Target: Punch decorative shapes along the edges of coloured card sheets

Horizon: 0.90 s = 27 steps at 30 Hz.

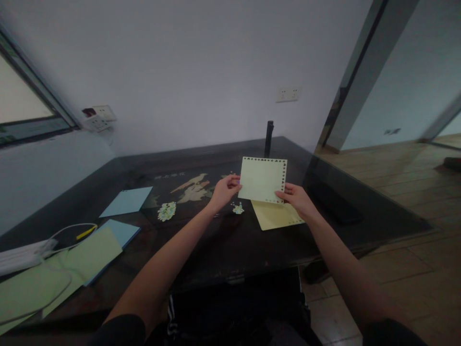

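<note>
A pale green square sheet of paper (262,178) is held up above the dark table, with rows of small punched holes along its top and right edges and a few at its lower edge. My left hand (225,192) pinches its left edge; a bit of purple shows by the fingertips, too small to name. At the lower right corner, my right hand (295,197) grips the sheet, thumb on top. Beneath it lies a pale yellow sheet (273,218), partly hidden, also with holes. Small punched paper pieces (238,209) lie between my forearms, and a larger heap of paper pieces (166,211) sits farther left.
A light blue sheet (127,202) lies at left, with green sheets (97,252), a white cable (74,225) and a white object (21,258) nearer. A black upright object (269,137) stands behind the held paper. Wall sockets (287,94) are above the table (223,250).
</note>
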### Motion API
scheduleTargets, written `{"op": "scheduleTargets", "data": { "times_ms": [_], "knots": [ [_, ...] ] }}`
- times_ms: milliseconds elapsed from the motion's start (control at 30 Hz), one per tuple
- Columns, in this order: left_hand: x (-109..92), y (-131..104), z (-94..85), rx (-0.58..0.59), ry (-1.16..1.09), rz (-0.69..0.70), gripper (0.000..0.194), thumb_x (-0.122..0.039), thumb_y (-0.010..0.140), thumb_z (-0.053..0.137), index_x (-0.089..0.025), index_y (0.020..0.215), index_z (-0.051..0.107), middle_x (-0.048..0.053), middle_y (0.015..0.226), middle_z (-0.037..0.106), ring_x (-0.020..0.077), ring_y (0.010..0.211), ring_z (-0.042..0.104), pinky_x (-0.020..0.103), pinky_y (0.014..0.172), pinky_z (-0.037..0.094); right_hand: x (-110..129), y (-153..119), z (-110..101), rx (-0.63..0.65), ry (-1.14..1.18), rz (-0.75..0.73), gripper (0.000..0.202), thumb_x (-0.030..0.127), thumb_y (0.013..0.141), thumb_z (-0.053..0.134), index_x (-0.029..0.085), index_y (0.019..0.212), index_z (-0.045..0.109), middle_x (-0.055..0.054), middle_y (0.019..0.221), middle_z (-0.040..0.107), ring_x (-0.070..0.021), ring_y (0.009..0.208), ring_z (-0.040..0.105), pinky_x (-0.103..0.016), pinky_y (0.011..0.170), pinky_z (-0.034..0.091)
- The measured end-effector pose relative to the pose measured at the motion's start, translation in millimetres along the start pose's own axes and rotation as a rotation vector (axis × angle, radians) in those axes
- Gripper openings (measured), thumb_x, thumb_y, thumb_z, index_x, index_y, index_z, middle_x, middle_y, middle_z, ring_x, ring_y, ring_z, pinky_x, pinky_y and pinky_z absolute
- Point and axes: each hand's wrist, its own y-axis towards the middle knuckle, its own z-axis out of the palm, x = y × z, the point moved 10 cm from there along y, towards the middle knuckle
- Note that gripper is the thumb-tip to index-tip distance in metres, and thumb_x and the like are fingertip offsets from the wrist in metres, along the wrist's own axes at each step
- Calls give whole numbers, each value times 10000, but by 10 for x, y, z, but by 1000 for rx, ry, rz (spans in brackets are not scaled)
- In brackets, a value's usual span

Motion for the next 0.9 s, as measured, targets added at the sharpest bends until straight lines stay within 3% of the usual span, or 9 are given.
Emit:
{"op": "scheduleTargets", "data": {
  "times_ms": [167, 400, 600, 900],
  "knots": [
    [-134, -112, 32, -63, 125, 43, 263, -134, 713, 632, -167, 925, 479, -31, 679, 602, 116, 660, 601, 258, 678, 477, 50, -8, -144, -92, -79, -36, 370, 428, 609, 729, 155, 857, 686, -61, 775, 716, -166, 590, 613, -283, 535, 464],
    [-199, -302, 407, 104, 224, -52, 221, -142, 743, 601, -186, 903, 455, -52, 567, 602, 116, 519, 601, 239, 570, 470, 212, -163, -435, -192, -283, -146, 355, 396, 637, 692, 145, 886, 670, -54, 713, 688, -186, 604, 612, -313, 593, 480],
    [-103, -456, 695, 205, 304, -97, 221, -130, 738, 595, -187, 905, 462, -43, 575, 630, 126, 527, 628, 243, 587, 482, 238, -360, -562, -233, -597, -181, 395, 391, 657, 631, 130, 952, 658, -24, 589, 616, -176, 542, 558, -301, 553, 443],
    [154, -583, 922, 328, 433, -172, 252, -156, 736, 585, -193, 946, 451, -40, 585, 657, 144, 549, 649, 253, 610, 486, 18, -405, -588, -180, -724, -141, 410, 358, 656, 613, 146, 1004, 653, -8, 579, 600, -170, 521, 536, -292, 530, 414]
  ]
}}
